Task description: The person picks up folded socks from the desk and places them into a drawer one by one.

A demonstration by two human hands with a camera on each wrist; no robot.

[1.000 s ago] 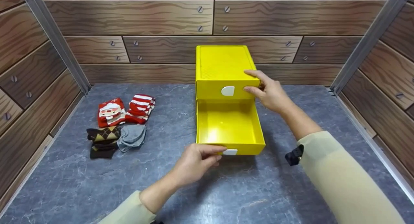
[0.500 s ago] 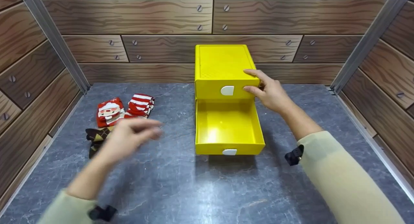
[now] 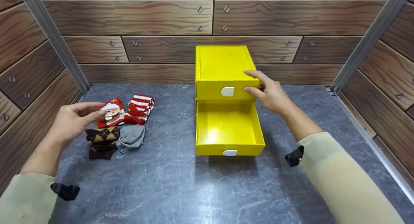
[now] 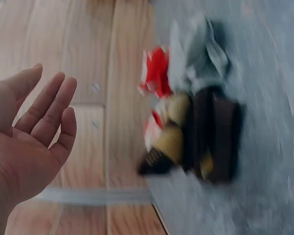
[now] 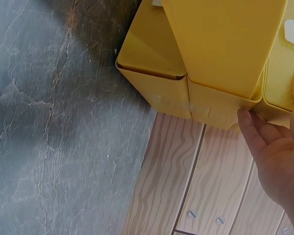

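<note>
A yellow drawer unit with white handles stands at the back. One drawer is pulled out below the top one, with nothing in it. My right hand grips the unit's top right front corner, thumb on the front and a finger on top; in the right wrist view other fingers touch its side. My left hand, fingers extended and holding nothing, hovers by the socks. These are a red Santa-patterned pair, a dark argyle pair and grey socks. The left wrist view is blurred.
The grey marbled tabletop lies under everything. Wood-patterned walls enclose the back and both sides, with metal posts at the corners. A lower compartment of the unit shows under the pulled-out drawer in the right wrist view.
My left hand has let go of the pulled-out drawer's handle and moved left across to the socks. The right hand and the drawer unit stay in place.
</note>
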